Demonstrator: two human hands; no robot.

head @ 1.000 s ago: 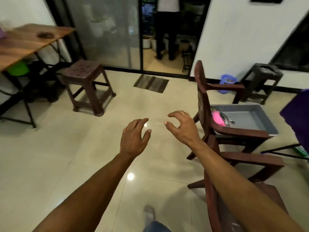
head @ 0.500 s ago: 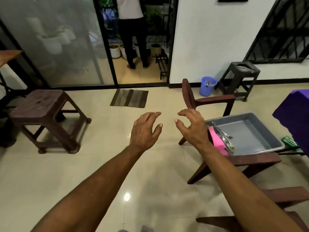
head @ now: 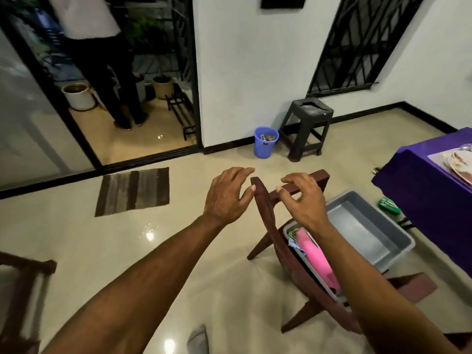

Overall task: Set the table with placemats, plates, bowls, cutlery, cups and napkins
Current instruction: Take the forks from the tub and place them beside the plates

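1. two hands are out in front of me, empty: my left hand (head: 228, 195) with fingers loosely spread, my right hand (head: 304, 200) with fingers half curled over the chair back (head: 265, 213), holding nothing that i can see.
2. at about 4 o'clock from my right hand sits the grey tub (head: 378, 241) on the chair seat, with pink cloth (head: 316, 254) bunched at its near end; further out at 2 o'clock is the purple worktop (head: 419, 190) with a plate (head: 459, 162) already on a placemat (head: 438, 157).
3. the risk, as i judge it: reaching over the chair back, my forearm could catch the rail and tip or shove the chair, sliding the tub off.
4. grabbing the cloth blind could drag whatever lies under it; i cannot tell if cutlery is there.
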